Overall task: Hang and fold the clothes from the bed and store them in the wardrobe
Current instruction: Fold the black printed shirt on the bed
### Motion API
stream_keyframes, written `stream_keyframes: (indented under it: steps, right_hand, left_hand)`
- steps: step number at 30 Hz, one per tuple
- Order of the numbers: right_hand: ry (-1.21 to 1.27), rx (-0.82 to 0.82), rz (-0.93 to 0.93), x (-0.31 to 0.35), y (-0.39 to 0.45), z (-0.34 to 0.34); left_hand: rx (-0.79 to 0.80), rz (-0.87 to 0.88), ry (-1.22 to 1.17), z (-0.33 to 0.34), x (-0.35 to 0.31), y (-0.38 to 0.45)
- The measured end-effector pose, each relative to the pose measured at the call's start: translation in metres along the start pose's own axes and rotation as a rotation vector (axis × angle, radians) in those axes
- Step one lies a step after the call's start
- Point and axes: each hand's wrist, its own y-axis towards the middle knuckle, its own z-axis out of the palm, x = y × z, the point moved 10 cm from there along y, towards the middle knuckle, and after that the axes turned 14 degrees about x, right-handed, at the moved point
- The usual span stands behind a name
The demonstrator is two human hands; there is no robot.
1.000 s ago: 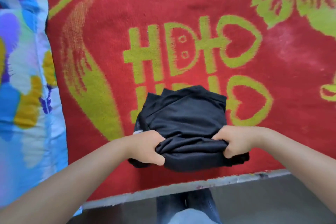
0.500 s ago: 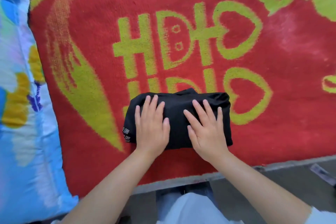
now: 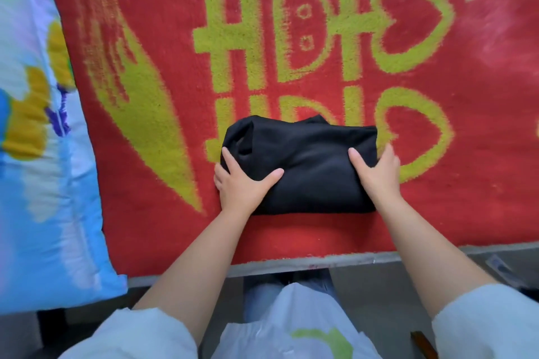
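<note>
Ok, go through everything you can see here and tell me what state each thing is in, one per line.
black garment: folded into a compact bundle, lying on the red blanket.
left hand: grips the bundle's left end, thumb on top.
right hand: grips the bundle's right end, thumb on top.
red blanket: spread flat over the bed.
blue patterned quilt: lying along the blanket's left side.

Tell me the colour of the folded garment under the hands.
Plain black, seen in the head view: the folded garment on the red blanket.
</note>
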Motion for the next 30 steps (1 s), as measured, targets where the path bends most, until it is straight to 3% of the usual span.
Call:
stream_keyframes:
  steps: [3,6,11,14,18,23,27,30]
  right_hand:
    - [0.455,0.204,0.159,-0.026,-0.02,0.028]
    - [0.631,0.421,0.248,-0.025,-0.031,0.04]
    - [0.609,0.585,0.253,0.0,-0.054,0.05]
    - [0.44,0.68,0.118,0.034,-0.074,0.059]
    - [0.107,0.731,-0.137,0.097,-0.121,0.078]
    - [-0.268,0.842,-0.483,0.154,-0.252,0.16]
    - [-0.515,0.985,-0.742,0.136,-0.402,0.245]
    - [-0.66,1.155,-0.881,0.069,-0.53,0.295]
  left_hand:
    - [0.11,-0.042,-0.093,0.006,0.017,0.001]
    - [0.21,-0.002,-0.398,0.016,0.033,0.001]
    - [0.52,-0.116,-0.832,0.046,0.059,-0.028]
    - [0.506,-0.058,-1.008,0.04,0.08,-0.063]
    - [0.285,0.088,-1.244,0.011,0.125,-0.13]
    - [-0.144,0.173,-1.578,-0.014,0.229,-0.256]
    - [-0.555,0.16,-1.71,0.01,0.34,-0.39]
    - [-0.909,0.089,-1.818,0.075,0.428,-0.505]
